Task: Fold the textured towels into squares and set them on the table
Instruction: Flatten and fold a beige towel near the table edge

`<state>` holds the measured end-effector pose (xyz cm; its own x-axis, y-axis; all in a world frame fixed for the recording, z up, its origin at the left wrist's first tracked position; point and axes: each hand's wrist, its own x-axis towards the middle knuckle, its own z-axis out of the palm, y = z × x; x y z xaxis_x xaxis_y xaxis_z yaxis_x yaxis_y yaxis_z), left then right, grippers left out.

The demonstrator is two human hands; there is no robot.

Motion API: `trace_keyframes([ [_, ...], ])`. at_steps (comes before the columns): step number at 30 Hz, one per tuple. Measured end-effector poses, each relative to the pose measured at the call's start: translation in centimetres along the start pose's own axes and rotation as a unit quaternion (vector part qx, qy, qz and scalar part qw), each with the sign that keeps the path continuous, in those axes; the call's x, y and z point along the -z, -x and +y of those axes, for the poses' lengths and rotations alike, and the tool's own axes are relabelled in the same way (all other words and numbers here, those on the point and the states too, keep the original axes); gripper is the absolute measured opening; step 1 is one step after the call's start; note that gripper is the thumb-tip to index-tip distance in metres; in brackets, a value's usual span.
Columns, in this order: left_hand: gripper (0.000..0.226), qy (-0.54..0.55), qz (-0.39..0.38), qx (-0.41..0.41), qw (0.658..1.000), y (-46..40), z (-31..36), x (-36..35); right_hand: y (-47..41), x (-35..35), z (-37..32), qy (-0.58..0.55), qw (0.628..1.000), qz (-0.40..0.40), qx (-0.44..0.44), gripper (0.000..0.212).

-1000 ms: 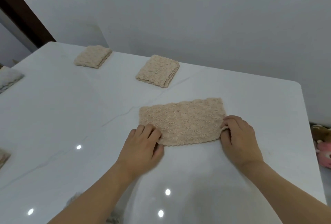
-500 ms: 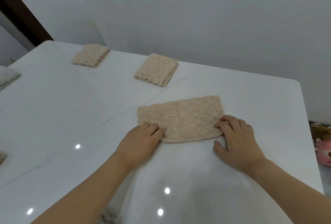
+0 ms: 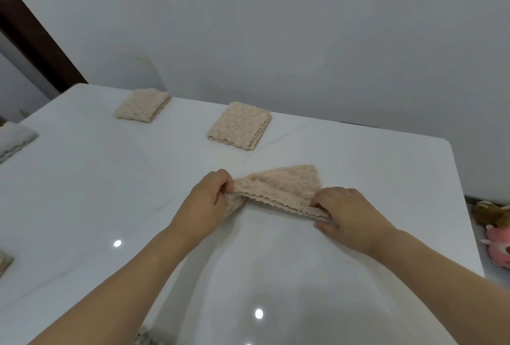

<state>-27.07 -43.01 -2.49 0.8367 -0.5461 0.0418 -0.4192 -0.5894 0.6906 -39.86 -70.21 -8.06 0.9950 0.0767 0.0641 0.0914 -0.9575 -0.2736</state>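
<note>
A beige textured towel, folded into a strip, lies at the middle of the white table. My left hand pinches its left end and has lifted it off the table and over toward the right. My right hand grips the towel's right near corner, low at the tabletop. Two folded beige squares rest farther back: one at the centre, another at the back left.
A white folded towel lies at the table's left edge and a beige corner shows lower left. Plush toys lie beyond the right edge. A grey wall stands close behind the table.
Both hands lay flat on the towel's near edge before. Now my left hand has picked up the left end and raised it rightward, and my right hand has closed on the right corner.
</note>
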Motion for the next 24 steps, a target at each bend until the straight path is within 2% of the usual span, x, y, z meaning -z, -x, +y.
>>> trace_keyframes([
  [2, 0.025, -0.019, -0.004, 0.010, 1.000, -0.1, 0.3, 0.2, -0.6, 0.0, -0.3, -0.013, 0.999, 0.022, -0.032, 0.025],
  [4, 0.012, -0.043, 0.001, 0.009, 0.999, -0.1, 0.6, 0.5, -1.4, 0.7, -0.6, -0.113, 0.988, 0.037, -0.100, 0.017],
  [6, 0.004, -0.063, 0.007, 0.006, 0.998, 0.1, 0.8, 1.0, -2.1, 2.0, -1.1, -0.273, 0.948, 0.037, -0.157, 0.009],
  [9, 0.009, -0.065, 0.020, -0.004, 0.998, 0.1, 0.8, 2.2, -2.6, 4.7, -1.3, -0.439, 0.876, 0.049, -0.193, 0.014],
  [11, 0.011, -0.048, 0.025, -0.005, 0.999, 0.0, 0.9, 3.0, -2.6, 6.7, -1.2, -0.512, 0.834, 0.043, -0.202, 0.023],
  [13, 0.011, -0.002, 0.000, 0.004, 1.000, -0.1, 1.4, 3.7, -2.6, 8.7, -1.2, -0.583, 0.788, 0.005, -0.199, 0.023],
  [14, 0.010, 0.028, -0.020, 0.011, 0.999, -0.1, 1.7, 3.9, -2.5, 9.4, -0.9, -0.613, 0.764, -0.015, -0.199, 0.029],
  [16, 0.008, 0.080, -0.057, 0.025, 0.995, -0.2, 2.1, 4.2, -2.4, 10.3, -0.4, -0.639, 0.740, -0.038, -0.204, 0.040],
  [18, 0.009, 0.099, -0.079, 0.043, 0.991, -0.4, 2.2, 4.1, -2.4, 10.4, 0.2, -0.610, 0.758, -0.050, -0.224, 0.043],
  [19, 0.011, 0.088, -0.082, 0.053, 0.991, -0.6, 1.9, 3.8, -2.6, 10.1, 0.6, -0.572, 0.782, -0.051, -0.242, 0.043],
  [21, 0.015, 0.023, -0.076, 0.072, 0.994, -0.8, 1.2, 2.7, -3.1, 9.0, 1.0, -0.473, 0.833, -0.035, -0.286, 0.045],
  [22, 0.017, -0.024, -0.071, 0.075, 0.994, -0.9, 0.7, 2.0, -3.3, 8.1, 1.1, -0.437, 0.846, -0.025, -0.305, 0.044],
  [24, 0.015, -0.115, -0.068, 0.062, 0.989, -0.7, -0.5, 0.3, -3.6, 6.1, 1.4, -0.408, 0.847, -0.021, -0.341, 0.042],
])
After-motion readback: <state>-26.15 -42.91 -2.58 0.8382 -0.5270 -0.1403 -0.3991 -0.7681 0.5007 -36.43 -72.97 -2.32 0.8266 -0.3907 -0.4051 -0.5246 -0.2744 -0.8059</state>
